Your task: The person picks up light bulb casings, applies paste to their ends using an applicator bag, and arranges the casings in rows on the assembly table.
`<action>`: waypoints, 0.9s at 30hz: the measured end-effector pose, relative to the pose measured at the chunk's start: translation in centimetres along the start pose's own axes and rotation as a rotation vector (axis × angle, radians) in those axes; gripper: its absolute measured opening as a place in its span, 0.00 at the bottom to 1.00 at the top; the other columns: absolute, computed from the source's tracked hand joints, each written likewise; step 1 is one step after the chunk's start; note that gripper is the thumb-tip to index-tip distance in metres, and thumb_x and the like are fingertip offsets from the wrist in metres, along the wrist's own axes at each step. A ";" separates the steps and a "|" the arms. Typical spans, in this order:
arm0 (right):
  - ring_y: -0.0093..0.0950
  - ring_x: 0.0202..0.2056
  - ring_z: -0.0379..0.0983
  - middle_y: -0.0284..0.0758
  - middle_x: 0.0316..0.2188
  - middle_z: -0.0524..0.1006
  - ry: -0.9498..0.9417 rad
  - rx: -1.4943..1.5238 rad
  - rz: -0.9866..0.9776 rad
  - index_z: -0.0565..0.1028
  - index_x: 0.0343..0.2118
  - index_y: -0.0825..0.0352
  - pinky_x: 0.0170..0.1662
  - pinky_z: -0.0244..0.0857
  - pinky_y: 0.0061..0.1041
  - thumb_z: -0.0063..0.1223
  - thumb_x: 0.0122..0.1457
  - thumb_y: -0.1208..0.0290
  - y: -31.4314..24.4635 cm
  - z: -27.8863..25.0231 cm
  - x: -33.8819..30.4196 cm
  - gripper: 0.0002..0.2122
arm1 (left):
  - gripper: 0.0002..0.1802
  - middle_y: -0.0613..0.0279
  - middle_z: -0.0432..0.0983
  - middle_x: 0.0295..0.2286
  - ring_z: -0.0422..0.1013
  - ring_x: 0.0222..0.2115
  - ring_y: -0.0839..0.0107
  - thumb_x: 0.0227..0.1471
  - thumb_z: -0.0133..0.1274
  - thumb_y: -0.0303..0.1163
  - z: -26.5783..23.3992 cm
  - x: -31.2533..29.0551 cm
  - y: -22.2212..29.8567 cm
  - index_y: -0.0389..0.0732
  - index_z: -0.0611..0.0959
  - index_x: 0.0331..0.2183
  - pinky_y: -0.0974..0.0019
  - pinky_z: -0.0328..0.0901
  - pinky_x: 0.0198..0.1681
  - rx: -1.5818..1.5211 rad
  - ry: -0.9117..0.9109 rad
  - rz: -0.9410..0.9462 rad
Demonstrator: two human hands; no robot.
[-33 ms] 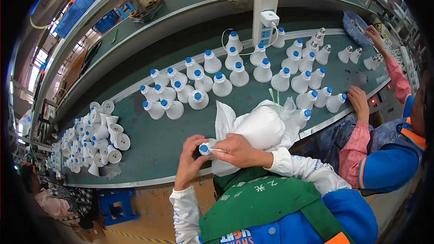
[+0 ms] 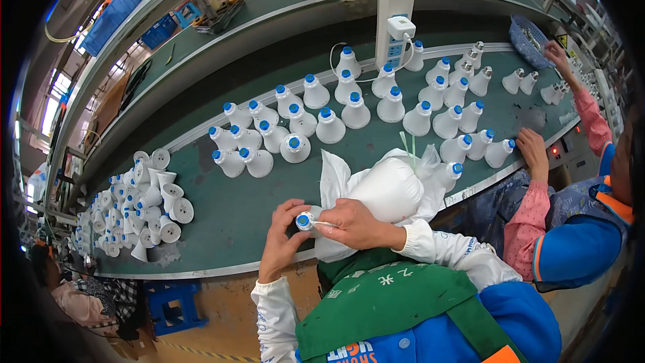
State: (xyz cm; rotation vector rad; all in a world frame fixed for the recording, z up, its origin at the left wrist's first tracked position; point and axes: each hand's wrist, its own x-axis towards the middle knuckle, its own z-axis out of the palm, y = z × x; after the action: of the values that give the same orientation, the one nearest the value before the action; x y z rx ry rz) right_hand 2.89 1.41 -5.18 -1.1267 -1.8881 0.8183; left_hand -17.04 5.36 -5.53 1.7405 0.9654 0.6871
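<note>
My left hand point(image 2: 285, 238) is wrapped round a white cone-shaped bulb housing point(image 2: 304, 221) with a blue cap, held upright near the belt's front edge. Beside the cap, my right hand point(image 2: 356, 224) is closed in a pinch on a thin white strand point(image 2: 326, 223); its exact kind is too small to make out. A bulging white plastic bag point(image 2: 390, 191) lies just beyond my right hand. Further back on the green work surface point(image 2: 262, 191), several white bulb housings point(image 2: 329, 126) with blue caps stand in loose rows.
A heap of bare white housings point(image 2: 151, 212) lies at the left. A power strip point(image 2: 394, 27) with a plugged-in white adapter is fixed to a post behind. At right, a co-worker's hand point(image 2: 534, 151) rests at the edge, the other by a blue basket point(image 2: 529, 42). A blue stool point(image 2: 173, 306) stands lower left.
</note>
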 end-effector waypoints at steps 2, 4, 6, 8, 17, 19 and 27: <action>0.37 0.19 0.60 0.34 0.16 0.70 0.012 -0.007 0.004 0.72 0.22 0.62 0.26 0.56 0.34 0.49 0.53 0.64 0.2 0.0 0.0 0.08 | 0.34 0.61 0.63 0.44 0.61 0.43 0.67 0.28 0.61 0.21 0.1 0.2 0.3 0.42 0.72 0.44 0.64 0.58 0.47 0.117 -0.033 0.111; 0.37 0.19 0.61 0.34 0.16 0.70 0.019 -0.009 0.002 0.72 0.23 0.62 0.26 0.56 0.34 0.49 0.53 0.64 0.3 0.1 -0.1 0.08 | 0.34 0.61 0.64 0.44 0.61 0.44 0.65 0.29 0.61 0.21 0.7 -0.2 0.8 0.42 0.72 0.44 0.64 0.57 0.48 -0.044 0.043 -0.094; 0.37 0.19 0.61 0.35 0.16 0.69 -0.002 -0.003 -0.018 0.71 0.22 0.62 0.26 0.55 0.35 0.48 0.53 0.64 0.6 0.2 -0.1 0.08 | 0.35 0.60 0.64 0.44 0.61 0.44 0.64 0.28 0.61 0.22 0.7 -0.4 0.0 0.42 0.72 0.46 0.63 0.57 0.49 -0.057 0.052 -0.108; 0.37 0.19 0.61 0.35 0.16 0.69 -0.006 -0.004 -0.011 0.71 0.22 0.62 0.26 0.55 0.35 0.48 0.53 0.64 0.6 0.3 -0.2 0.08 | 0.37 0.60 0.64 0.45 0.61 0.44 0.63 0.28 0.61 0.22 0.3 -0.3 -0.6 0.43 0.71 0.47 0.63 0.57 0.49 -0.073 0.060 -0.120; 0.38 0.19 0.60 0.35 0.15 0.69 0.010 0.000 -0.014 0.70 0.22 0.63 0.26 0.55 0.35 0.48 0.54 0.65 0.3 0.2 -0.1 0.09 | 0.33 0.59 0.65 0.46 0.62 0.44 0.62 0.30 0.61 0.21 0.7 -0.2 -0.6 0.42 0.73 0.44 0.63 0.58 0.50 -0.032 0.061 -0.019; 0.38 0.19 0.60 0.35 0.15 0.69 0.019 0.002 -0.023 0.70 0.21 0.63 0.26 0.55 0.35 0.48 0.53 0.65 0.5 0.2 -0.1 0.09 | 0.32 0.58 0.65 0.46 0.62 0.45 0.62 0.30 0.60 0.21 0.2 0.1 -0.4 0.42 0.74 0.43 0.63 0.58 0.50 0.103 0.004 0.074; 0.38 0.18 0.61 0.36 0.14 0.67 0.020 0.027 -0.018 0.70 0.20 0.63 0.27 0.55 0.35 0.48 0.53 0.65 -0.3 -0.1 0.1 0.10 | 0.28 0.58 0.67 0.44 0.62 0.47 0.60 0.31 0.58 0.20 0.3 -0.3 -0.2 0.41 0.76 0.42 0.63 0.57 0.50 0.008 0.055 0.036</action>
State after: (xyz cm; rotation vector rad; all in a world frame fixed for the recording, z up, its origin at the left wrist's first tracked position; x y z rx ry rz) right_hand 2.86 1.35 -4.86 -1.0957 -1.8635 0.8171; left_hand -16.99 5.03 -5.82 1.7581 0.9772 0.7586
